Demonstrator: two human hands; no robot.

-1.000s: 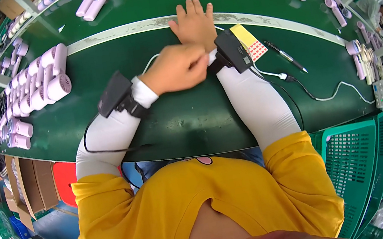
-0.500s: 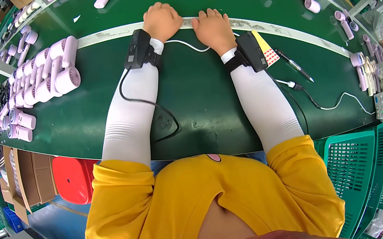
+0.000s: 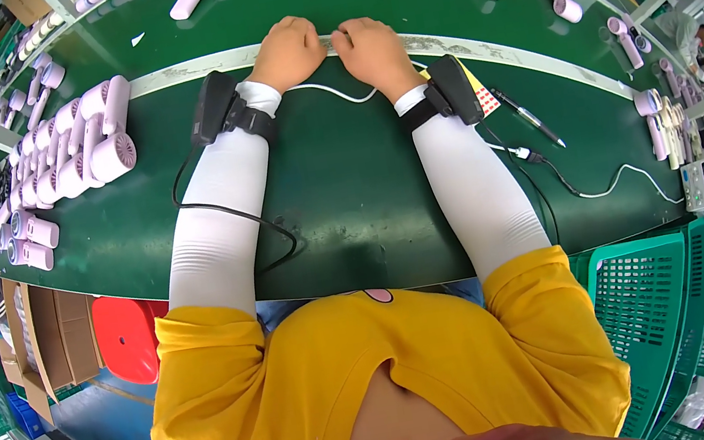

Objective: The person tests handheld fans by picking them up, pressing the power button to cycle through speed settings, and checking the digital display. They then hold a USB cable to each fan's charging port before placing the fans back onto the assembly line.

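Observation:
My left hand (image 3: 289,53) lies on the white strip (image 3: 230,60) along the far side of the green bench, its fingers curled in. Close beside it on the right, my right hand (image 3: 374,55) rests on the same strip, also with bent fingers. A small gap separates the two hands, and I see no object in either. Black devices are strapped to both wrists, over white sleeves. A white cable (image 3: 331,88) runs across the bench below the hands. Right of my right wrist lie a yellow sheet with red marks (image 3: 484,96) and a black pen (image 3: 529,116).
Pale purple handheld fans (image 3: 69,150) are stacked at the left; several others lie beyond the strip. A small meter with a display (image 3: 703,185) sits at the right bench end. Below are a green crate (image 3: 640,294), a red stool (image 3: 125,339) and cardboard boxes (image 3: 66,334).
Both hands have shifted slightly left in the picture, the left one also a little nearer. The right hand's fingers look more drawn together. The whole view has shifted slightly.

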